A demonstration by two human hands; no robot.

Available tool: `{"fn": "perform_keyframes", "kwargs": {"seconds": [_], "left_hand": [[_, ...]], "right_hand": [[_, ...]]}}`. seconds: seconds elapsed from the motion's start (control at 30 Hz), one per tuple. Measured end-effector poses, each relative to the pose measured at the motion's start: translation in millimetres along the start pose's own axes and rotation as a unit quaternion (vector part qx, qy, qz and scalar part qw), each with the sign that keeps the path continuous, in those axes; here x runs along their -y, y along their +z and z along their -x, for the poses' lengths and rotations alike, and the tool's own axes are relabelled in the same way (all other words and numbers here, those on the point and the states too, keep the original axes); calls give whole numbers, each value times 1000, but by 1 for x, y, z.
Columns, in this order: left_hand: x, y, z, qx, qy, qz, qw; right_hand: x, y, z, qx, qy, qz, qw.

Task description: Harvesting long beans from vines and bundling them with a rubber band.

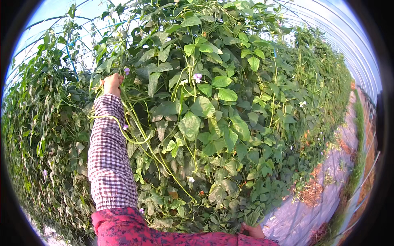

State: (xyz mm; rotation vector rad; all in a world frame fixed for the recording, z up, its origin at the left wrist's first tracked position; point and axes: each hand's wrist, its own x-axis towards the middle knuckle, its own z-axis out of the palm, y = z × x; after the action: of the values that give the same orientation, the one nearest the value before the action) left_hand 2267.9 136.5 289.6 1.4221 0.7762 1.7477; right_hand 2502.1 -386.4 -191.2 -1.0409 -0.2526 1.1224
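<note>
My left hand (pixel 113 83) is raised at the upper left against a tall wall of climbing bean vines (pixel 221 123), its fingers closed around the tops of several long green bean pods (pixel 144 133). The pods hang down to the right of the checked sleeve, and one curls across it. Close by is a small purple flower (pixel 126 71). Low at the bottom right, my right hand (pixel 253 230) grips a bundle of long green beans (pixel 252 217), whose ends point up. The rest of that bundle is hidden by the red sleeve and the picture's lower edge.
Leafy vines fill the left and centre. Curved metal hoops (pixel 344 27) arch overhead, with blue twine (pixel 72 58) at the upper left. To the right, plastic ground sheeting (pixel 295 215) runs along the foot of the vines, with dry plant litter (pixel 311 192) on it and grass beside it.
</note>
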Motion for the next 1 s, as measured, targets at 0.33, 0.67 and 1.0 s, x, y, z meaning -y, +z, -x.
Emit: {"fn": "perform_keyframes", "kwargs": {"seconds": [0.33,0.67,1.0], "left_hand": [[8,20,48,-5,171,-333,927],[-30,69,369,474,565,-249,628],[14,105,611,635,113,156,748]], "right_hand": [[10,4,20,35,-22,11,999],[122,36,71,152,-167,-1,974],[110,7,117,173,-256,-73,948]]}}
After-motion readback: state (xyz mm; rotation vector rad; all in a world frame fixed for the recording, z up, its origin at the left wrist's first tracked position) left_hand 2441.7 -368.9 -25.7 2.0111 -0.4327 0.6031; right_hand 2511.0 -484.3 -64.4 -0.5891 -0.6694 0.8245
